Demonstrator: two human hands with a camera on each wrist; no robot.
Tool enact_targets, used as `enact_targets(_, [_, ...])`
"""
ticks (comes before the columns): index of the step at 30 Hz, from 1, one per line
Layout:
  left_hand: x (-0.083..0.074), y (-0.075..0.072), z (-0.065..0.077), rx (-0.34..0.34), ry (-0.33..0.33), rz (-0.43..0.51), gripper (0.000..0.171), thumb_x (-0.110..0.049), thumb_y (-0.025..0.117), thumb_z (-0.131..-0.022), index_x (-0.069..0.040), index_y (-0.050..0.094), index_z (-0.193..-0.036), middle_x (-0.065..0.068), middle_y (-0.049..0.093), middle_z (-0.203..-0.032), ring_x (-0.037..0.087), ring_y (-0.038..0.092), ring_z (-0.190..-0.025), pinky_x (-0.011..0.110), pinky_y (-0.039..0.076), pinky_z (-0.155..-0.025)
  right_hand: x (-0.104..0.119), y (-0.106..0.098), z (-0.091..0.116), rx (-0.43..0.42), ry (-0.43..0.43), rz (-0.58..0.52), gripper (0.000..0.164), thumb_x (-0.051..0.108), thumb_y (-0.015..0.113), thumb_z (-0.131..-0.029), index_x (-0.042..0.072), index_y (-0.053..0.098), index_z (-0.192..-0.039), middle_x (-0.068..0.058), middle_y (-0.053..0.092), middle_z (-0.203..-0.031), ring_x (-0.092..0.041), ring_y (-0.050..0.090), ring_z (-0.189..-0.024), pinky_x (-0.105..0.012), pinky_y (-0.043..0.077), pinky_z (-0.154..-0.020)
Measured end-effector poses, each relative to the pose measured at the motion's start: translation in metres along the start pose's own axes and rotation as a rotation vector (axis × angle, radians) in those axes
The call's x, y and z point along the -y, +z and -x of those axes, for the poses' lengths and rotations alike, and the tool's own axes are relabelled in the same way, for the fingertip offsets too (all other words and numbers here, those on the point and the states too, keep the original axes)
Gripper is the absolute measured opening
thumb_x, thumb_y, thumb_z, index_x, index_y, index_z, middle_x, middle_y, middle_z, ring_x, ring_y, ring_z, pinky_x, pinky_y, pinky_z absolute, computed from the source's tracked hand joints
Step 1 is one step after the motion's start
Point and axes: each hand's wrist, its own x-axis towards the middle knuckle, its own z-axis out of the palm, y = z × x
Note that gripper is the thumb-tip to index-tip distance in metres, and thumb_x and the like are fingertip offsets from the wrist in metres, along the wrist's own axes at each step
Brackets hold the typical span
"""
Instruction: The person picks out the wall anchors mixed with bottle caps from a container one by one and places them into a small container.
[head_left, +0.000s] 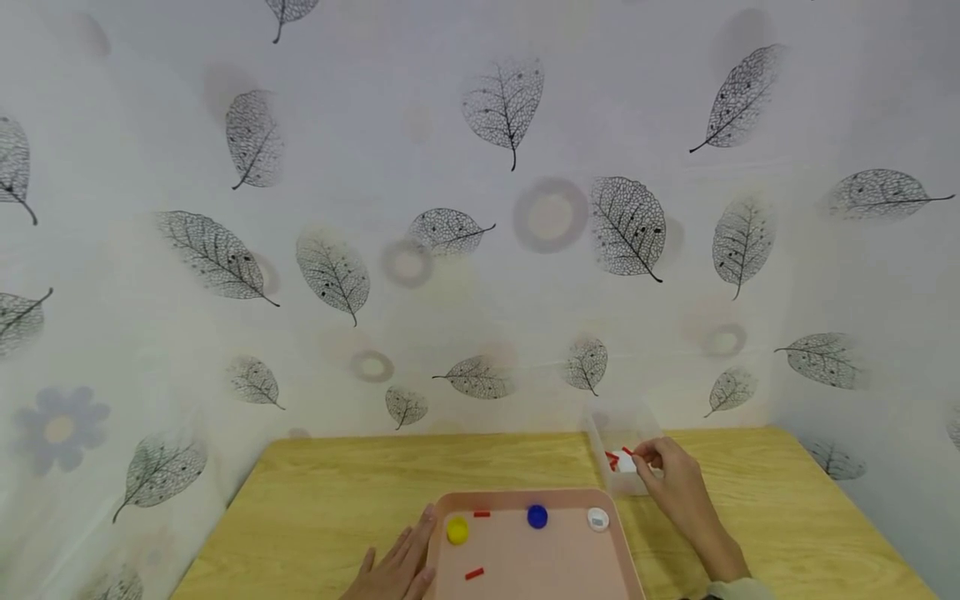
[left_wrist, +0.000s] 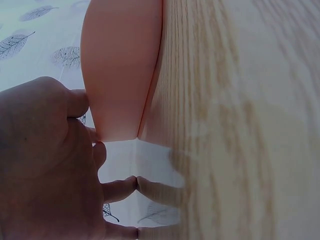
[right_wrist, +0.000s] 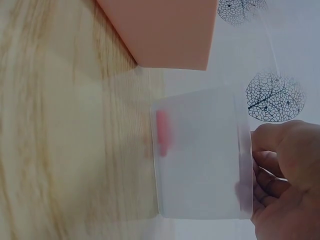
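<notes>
My right hand [head_left: 678, 479] is over the near right side of a translucent plastic box [head_left: 630, 483], pinching a small red stick [head_left: 627, 451] between thumb and fingertips. Inside that box lie more red sticks [head_left: 612, 460] and something white [head_left: 627, 463]. In the right wrist view, the box wall [right_wrist: 200, 155] hides the fingertips. My left hand [head_left: 397, 567] rests with fingers extended against the left side of a pink tray [head_left: 525, 498]. Its fingertips touch the wooden table in the left wrist view, where the thumb is at the tray's rim.
In the tray are a yellow round piece [head_left: 457, 531], a blue one [head_left: 537, 517] and a white one [head_left: 597, 520]. Two red sticks lie there too, one near the back [head_left: 482, 514], another farther forward [head_left: 474, 573]. Leaf-patterned sheeting [head_left: 480, 317] rises behind the wooden table [head_left: 337, 467].
</notes>
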Motion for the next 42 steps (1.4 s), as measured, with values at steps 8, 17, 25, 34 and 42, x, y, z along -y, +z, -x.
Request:
enact_targets(8, [-0.001, 0.001, 0.001, 0.011, -0.001, 0.002, 0.067, -0.064, 0.019, -0.096, -0.034, -0.002, -0.152, -0.005, 0.006, -0.158, 0.036, 0.019, -0.14, 0.08, 0.004, -0.091, -0.001, 0.001, -0.001, 0.009, -0.001, 0.016, 0.011, -0.002, 0.073, -0.077, 0.006, 0.065, -0.08, 0.0, 0.06, -0.076, -0.014, 0.055, -0.068, -0.028, 0.048, -0.06])
enact_targets(17, [-0.003, 0.0, 0.003, -0.003, -0.006, -0.017, 0.068, -0.065, 0.02, -0.095, -0.035, -0.002, -0.152, -0.007, 0.006, -0.158, 0.033, 0.018, -0.141, 0.08, 0.005, -0.092, -0.002, 0.0, -0.002, 0.025, 0.009, 0.011, 0.009, 0.0, 0.072, -0.079, 0.006, 0.066, -0.082, -0.001, 0.061, -0.077, -0.014, 0.055, -0.069, -0.029, 0.049, -0.06])
enact_targets(25, [-0.003, -0.001, 0.007, -0.014, 0.09, -0.14, 0.085, -0.072, 0.027, -0.089, -0.025, -0.001, -0.153, -0.005, -0.001, -0.159, 0.034, 0.019, -0.141, 0.081, 0.012, -0.09, 0.006, -0.01, -0.004, -0.004, 0.012, -0.076, 0.01, 0.005, 0.073, -0.081, 0.01, 0.066, -0.086, 0.003, 0.063, -0.081, -0.008, 0.055, -0.071, -0.024, 0.049, -0.064])
enact_targets(34, [-0.003, 0.0, 0.008, -0.033, 0.086, -0.159, 0.081, -0.07, 0.025, -0.091, -0.024, 0.001, -0.154, -0.004, 0.003, -0.159, 0.033, 0.02, -0.141, 0.079, 0.013, -0.092, 0.04, -0.024, -0.008, 0.082, 0.051, -0.203, 0.008, 0.013, 0.07, -0.087, 0.012, 0.066, -0.094, 0.006, 0.064, -0.085, -0.008, 0.058, -0.074, -0.024, 0.05, -0.067])
enact_targets(42, [-0.001, -0.002, 0.012, -0.027, 0.166, -0.234, 0.093, -0.077, 0.03, -0.085, -0.021, 0.002, -0.154, -0.002, 0.001, -0.159, 0.035, 0.02, -0.14, 0.079, 0.015, -0.091, 0.064, -0.025, -0.005, 0.112, 0.026, -0.242, 0.014, 0.013, 0.072, -0.085, 0.02, 0.065, -0.094, 0.011, 0.062, -0.087, -0.007, 0.057, -0.075, -0.025, 0.05, -0.066])
